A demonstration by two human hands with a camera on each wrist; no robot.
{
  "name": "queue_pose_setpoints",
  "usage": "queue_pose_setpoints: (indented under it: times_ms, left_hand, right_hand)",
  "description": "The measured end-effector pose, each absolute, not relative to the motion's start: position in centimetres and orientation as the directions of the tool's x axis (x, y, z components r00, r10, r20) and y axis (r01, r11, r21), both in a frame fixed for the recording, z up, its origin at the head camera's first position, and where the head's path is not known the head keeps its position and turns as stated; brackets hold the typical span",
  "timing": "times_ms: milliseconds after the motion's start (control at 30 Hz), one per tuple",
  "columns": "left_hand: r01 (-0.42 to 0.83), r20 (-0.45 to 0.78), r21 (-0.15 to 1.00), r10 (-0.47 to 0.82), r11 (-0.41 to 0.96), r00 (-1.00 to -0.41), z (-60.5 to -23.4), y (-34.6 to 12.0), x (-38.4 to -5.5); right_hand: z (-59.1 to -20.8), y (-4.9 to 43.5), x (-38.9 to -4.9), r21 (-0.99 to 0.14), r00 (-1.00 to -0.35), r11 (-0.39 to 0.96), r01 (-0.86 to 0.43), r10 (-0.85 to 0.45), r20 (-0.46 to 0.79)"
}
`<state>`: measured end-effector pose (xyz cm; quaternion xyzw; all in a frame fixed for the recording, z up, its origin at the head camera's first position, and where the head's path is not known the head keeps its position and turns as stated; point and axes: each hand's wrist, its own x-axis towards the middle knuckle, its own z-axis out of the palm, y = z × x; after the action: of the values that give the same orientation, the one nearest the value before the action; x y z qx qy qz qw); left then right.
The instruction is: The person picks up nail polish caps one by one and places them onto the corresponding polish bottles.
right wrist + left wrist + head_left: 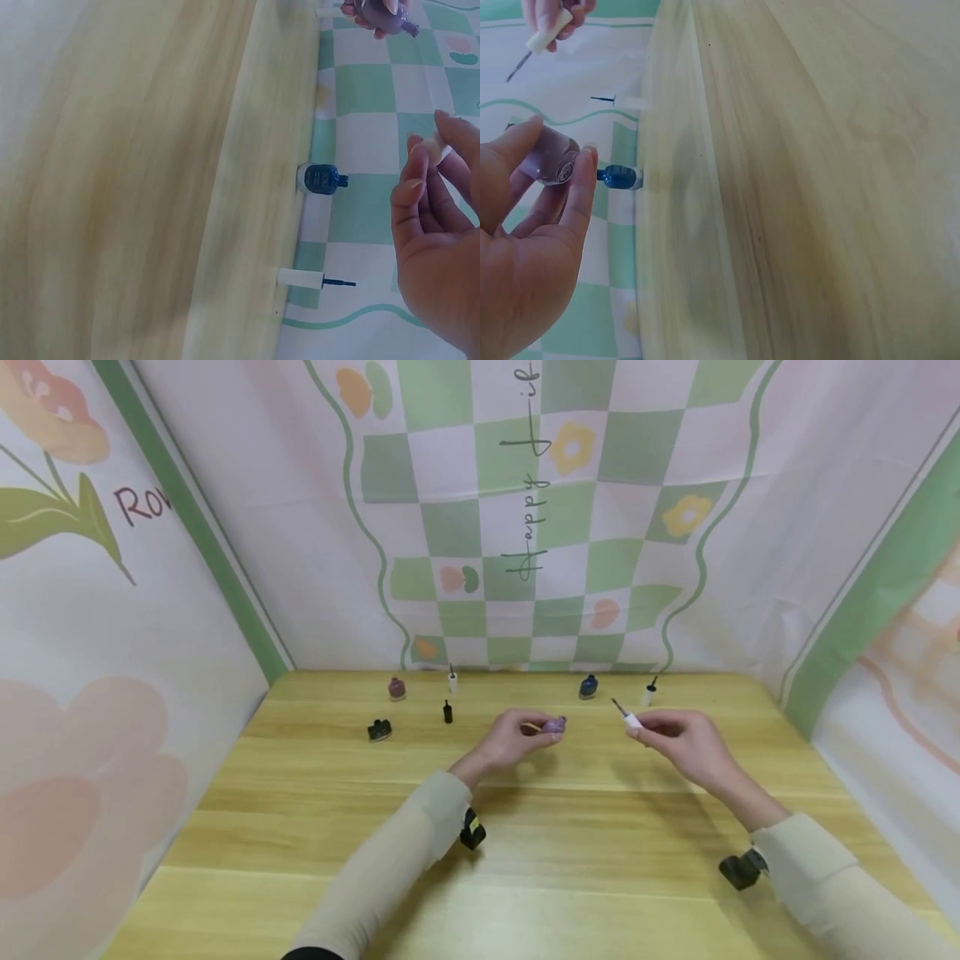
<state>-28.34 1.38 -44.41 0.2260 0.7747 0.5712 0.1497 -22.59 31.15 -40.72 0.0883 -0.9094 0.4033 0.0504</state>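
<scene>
In the head view my left hand [510, 739] pinches a small purple nail polish bottle [553, 725] whose neck is uncapped and tilted to the right. The left wrist view shows the same purple bottle [551, 156] between thumb and fingers. My right hand [686, 743] grips a white nail polish cap [633, 722], its brush [618, 704] pointing up and to the left, apart from the bottle. Both hands are raised over the table. Behind them stand an open blue polish bottle [588, 687] and a white cap [649, 693] with its dark brush upward.
On the left of the wooden table [480, 893] stand a dark red polish bottle [397, 689], a black bottle [379, 730], a white brush cap [452, 682] and a black brush cap [447, 713]. A printed cloth [510, 527] hangs behind the far edge.
</scene>
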Motion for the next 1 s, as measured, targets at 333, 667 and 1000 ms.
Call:
queue_pose_setpoints:
  times_ms: [333, 667, 1000]
  left_hand:
    - [0.224, 0.066, 0.944, 0.527, 0.243, -0.847, -44.5, -0.1, -28.7]
    - [0.180, 0.058, 0.968, 0.541, 0.176, -0.839, -44.3, -1.1, -28.7]
    - [0.170, 0.074, 0.976, 0.523, 0.138, -0.849, -43.8, -2.1, -28.4]
  right_hand:
    - [-40.0, 30.5, -22.8, -0.758, -0.970, 0.607, -0.238, -0.192, 0.150]
    - [-39.3, 30.2, -23.4, -0.748, -0.938, 0.573, -0.334, -0.279, 0.205]
    - [-37.9, 29.3, -23.9, -0.788, -0.950, 0.542, -0.294, -0.259, 0.176]
